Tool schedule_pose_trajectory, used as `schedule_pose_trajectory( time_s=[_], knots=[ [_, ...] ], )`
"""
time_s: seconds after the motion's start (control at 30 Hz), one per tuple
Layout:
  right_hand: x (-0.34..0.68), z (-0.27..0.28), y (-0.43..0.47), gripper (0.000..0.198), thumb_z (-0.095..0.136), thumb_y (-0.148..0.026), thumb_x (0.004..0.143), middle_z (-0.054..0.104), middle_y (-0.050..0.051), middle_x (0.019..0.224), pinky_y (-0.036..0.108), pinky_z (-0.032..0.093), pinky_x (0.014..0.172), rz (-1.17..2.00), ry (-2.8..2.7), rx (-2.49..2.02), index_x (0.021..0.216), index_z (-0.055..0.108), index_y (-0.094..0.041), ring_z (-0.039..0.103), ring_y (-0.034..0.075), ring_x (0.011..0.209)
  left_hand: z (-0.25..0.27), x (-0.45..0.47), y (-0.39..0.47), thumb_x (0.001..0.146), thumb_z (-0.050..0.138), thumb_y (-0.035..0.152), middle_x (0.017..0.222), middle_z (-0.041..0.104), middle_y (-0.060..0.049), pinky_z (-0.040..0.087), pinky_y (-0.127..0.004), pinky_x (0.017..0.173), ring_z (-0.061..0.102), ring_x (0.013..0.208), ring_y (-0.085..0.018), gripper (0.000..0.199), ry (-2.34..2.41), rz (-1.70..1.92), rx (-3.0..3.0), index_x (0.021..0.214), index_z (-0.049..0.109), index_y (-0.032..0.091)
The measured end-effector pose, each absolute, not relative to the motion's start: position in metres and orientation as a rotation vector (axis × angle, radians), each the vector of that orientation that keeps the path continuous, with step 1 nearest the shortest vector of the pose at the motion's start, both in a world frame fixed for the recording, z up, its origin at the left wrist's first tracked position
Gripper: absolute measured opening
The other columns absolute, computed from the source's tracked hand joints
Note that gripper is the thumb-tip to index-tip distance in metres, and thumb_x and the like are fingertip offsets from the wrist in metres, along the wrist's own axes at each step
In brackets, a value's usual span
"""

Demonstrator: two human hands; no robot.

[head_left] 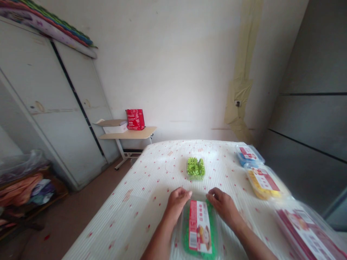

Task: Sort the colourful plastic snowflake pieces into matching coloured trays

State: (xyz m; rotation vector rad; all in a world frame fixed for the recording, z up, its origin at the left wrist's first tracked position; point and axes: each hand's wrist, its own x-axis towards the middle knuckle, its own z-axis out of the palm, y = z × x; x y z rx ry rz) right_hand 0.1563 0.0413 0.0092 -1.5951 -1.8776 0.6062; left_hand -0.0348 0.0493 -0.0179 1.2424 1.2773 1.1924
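Your left hand [179, 198] and your right hand [221, 203] pinch the far corners of the labelled plastic box [200, 227].

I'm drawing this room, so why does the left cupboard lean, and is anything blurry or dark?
In the head view, the cupboard leans and the pink pack stretches, probably from lens distortion; there too, the green pack has blurry small print, and the grey panels look darker than the wall.
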Motion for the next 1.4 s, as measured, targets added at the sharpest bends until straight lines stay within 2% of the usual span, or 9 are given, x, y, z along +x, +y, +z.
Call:
schedule_pose_trajectory(
  time_s=[0.17, 0.3, 0.47, 0.6, 0.77, 0.9, 1.0, 1.4],
  knots=[
    [0.156, 0.019, 0.033, 0.025, 0.040, -0.034, 0.085, 0.067, 0.003, 0.070, 0.024, 0.036, 0.056, 0.428, -1.986, -1.679, 0.086, 0.062, -0.021, 0.061, 0.017, 0.063, -0.008, -0.037, 0.043, 0.073, 0.056, 0.048, 0.052, 0.032, 0.008, 0.027, -0.021, 0.050, 0.032, 0.049, -0.008, 0.039, 1.224, 1.236, 1.241, 0.055, 0.035, 0.020],
    [0.157, 0.020, 0.031, 0.029, 0.038, -0.032, 0.087, 0.066, 0.005, 0.081, 0.024, 0.038, 0.060, 0.264, -2.050, -1.623, 0.082, 0.064, -0.021, 0.062, 0.016, 0.069, -0.009, -0.038, 0.042, 0.070, 0.059, 0.046, 0.049, 0.036, 0.008, 0.023, -0.020, 0.045, 0.033, 0.045, -0.007, 0.033, 1.196, 1.166, 1.173, 0.060, 0.045, 0.018],
    [0.161, 0.021, 0.034, 0.031, 0.036, -0.033, 0.088, 0.064, 0.004, 0.080, 0.023, 0.039, 0.063, 0.284, -1.971, -1.574, 0.077, 0.062, -0.020, 0.062, 0.015, 0.070, -0.012, -0.038, 0.041, 0.067, 0.062, 0.045, 0.049, 0.044, 0.007, 0.025, -0.020, 0.043, 0.035, 0.041, -0.007, 0.029, 1.205, 1.120, 1.131, 0.074, 0.057, 0.017],
    [0.159, 0.021, 0.034, 0.028, 0.038, -0.032, 0.086, 0.064, 0.004, 0.078, 0.024, 0.038, 0.063, 0.387, -1.932, -1.618, 0.074, 0.060, -0.020, 0.061, 0.016, 0.069, -0.010, -0.037, 0.040, 0.064, 0.064, 0.046, 0.052, 0.051, 0.005, 0.029, -0.021, 0.046, 0.042, 0.045, -0.009, 0.033, 1.199, 1.151, 1.123, 0.075, 0.059, 0.016],
    [0.155, 0.013, 0.039, 0.028, 0.038, -0.036, 0.083, 0.063, 0.002, 0.068, 0.025, 0.038, 0.061, 0.545, -1.840, -1.617, 0.068, 0.056, -0.021, 0.058, 0.016, 0.064, -0.010, -0.037, 0.041, 0.064, 0.064, 0.051, 0.051, 0.052, 0.004, 0.030, -0.021, 0.048, 0.045, 0.047, -0.010, 0.037, 1.211, 1.167, 1.134, 0.071, 0.060, 0.015],
    [0.155, 0.010, 0.043, 0.029, 0.040, -0.041, 0.078, 0.047, -0.004, 0.044, 0.023, 0.033, 0.045, 0.966, -1.642, -1.608, 0.058, 0.047, -0.021, 0.046, 0.012, 0.043, -0.014, -0.038, 0.042, 0.066, 0.063, 0.048, 0.050, 0.051, 0.004, 0.030, -0.021, 0.047, 0.043, 0.045, -0.009, 0.034, 1.199, 1.164, 1.150, 0.072, 0.061, 0.014],
    [0.155, 0.012, 0.043, 0.030, 0.043, -0.045, 0.075, 0.038, -0.008, 0.037, 0.022, 0.027, 0.038, 1.218, -1.475, -1.563, 0.056, 0.043, -0.021, 0.037, 0.009, 0.034, -0.015, -0.039, 0.042, 0.066, 0.062, 0.045, 0.050, 0.050, 0.005, 0.030, -0.021, 0.047, 0.041, 0.044, -0.008, 0.032, 1.196, 1.155, 1.133, 0.075, 0.061, 0.014],
    [0.151, 0.008, 0.045, 0.027, 0.049, -0.045, 0.066, 0.034, -0.010, 0.038, 0.020, 0.021, 0.035, 1.281, -1.336, -1.475, 0.056, 0.044, -0.020, 0.031, 0.006, 0.034, -0.015, -0.036, 0.042, 0.064, 0.063, 0.046, 0.047, 0.047, 0.006, 0.028, -0.021, 0.045, 0.039, 0.041, -0.008, 0.033, 1.173, 1.142, 1.065, 0.074, 0.059, 0.015]
  ],
)
